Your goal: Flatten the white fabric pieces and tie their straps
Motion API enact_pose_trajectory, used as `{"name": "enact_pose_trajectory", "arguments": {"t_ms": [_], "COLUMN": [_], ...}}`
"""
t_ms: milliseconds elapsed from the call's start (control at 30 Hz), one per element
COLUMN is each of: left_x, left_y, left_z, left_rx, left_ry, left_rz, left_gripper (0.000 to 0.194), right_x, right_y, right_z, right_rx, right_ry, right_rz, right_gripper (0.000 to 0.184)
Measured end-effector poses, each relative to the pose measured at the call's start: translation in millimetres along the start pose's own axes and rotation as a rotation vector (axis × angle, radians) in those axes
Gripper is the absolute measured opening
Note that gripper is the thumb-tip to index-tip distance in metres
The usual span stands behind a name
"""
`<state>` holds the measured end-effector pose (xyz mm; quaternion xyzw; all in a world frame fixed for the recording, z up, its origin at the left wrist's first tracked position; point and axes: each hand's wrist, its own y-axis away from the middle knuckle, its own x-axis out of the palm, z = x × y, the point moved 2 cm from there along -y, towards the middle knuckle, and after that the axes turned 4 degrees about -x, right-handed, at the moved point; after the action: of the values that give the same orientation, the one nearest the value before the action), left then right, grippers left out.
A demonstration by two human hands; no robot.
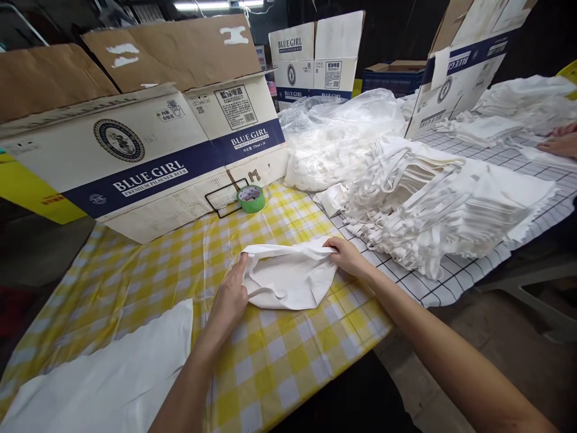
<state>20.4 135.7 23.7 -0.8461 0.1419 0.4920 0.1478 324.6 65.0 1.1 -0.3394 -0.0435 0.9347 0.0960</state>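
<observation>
A white cloth piece (293, 279), sewn like a small bag or garment with an opening along its upper edge, is stretched between my two hands over the yellow checked tablecloth (288, 367). My left hand (233, 288) grips its left end, thumb on top. My right hand (349, 255) pinches the upper right corner. A thin strap or fold hangs inside the opening. To the right lies a big pile of similar white cloth pieces (433, 204) with narrow straps. Another flat white cloth (112, 373) lies at the lower left, beside my left forearm.
Cardboard beer cartons (148, 150) stand along the back. A green tape roll (251, 198) rests against a black wire frame (225, 197). Behind the pile is a clear plastic bag (342, 132) of white pieces. Another person's hand (559, 143) shows at the right edge.
</observation>
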Motion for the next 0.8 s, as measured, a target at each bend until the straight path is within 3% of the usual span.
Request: {"name": "enact_pose_trajectory", "arguments": {"t_ms": [133, 300, 433, 533, 633, 733, 800], "left_x": [2.4, 6.2, 12.4, 18.5, 20.0, 10.4, -2.1], "left_y": [7.1, 3.8, 0.7, 0.2, 1.1, 4.7, 9.6], "left_z": [2.9, -12.9, -26.7, -30.7, -32.4, -34.4, -36.4], "left_rx": [0.030, 0.049, 0.062, 0.058, 0.044, 0.001, -0.028], "left_ry": [-0.078, -0.159, -0.231, -0.242, -0.196, -0.076, 0.046], "left_rz": [0.028, 0.070, 0.062, 0.016, -0.010, 0.005, 0.034], "left_gripper": [0.068, 0.036, 0.025, 0.020, 0.018, 0.019, 0.021], "right_x": [-7.1, -15.3, -23.5, -28.4, -27.8, -27.0, -29.2], "right_y": [12.4, 25.8, 34.6, 44.1, 55.8, 66.6, 71.6], "right_z": [4.5, 10.2, 15.1, 19.1, 18.3, 11.5, 6.1], "right_rx": [-0.020, 0.004, 0.028, 0.057, 0.151, 0.254, 0.304], "right_ry": [0.019, 0.047, 0.024, -0.149, -0.435, -0.657, -0.670], "right_rz": [0.025, 0.023, -0.074, -0.187, -0.193, -0.176, -0.193], "right_gripper": [0.031, 0.030, 0.022, 0.014, 0.016, 0.021, 0.021]}}
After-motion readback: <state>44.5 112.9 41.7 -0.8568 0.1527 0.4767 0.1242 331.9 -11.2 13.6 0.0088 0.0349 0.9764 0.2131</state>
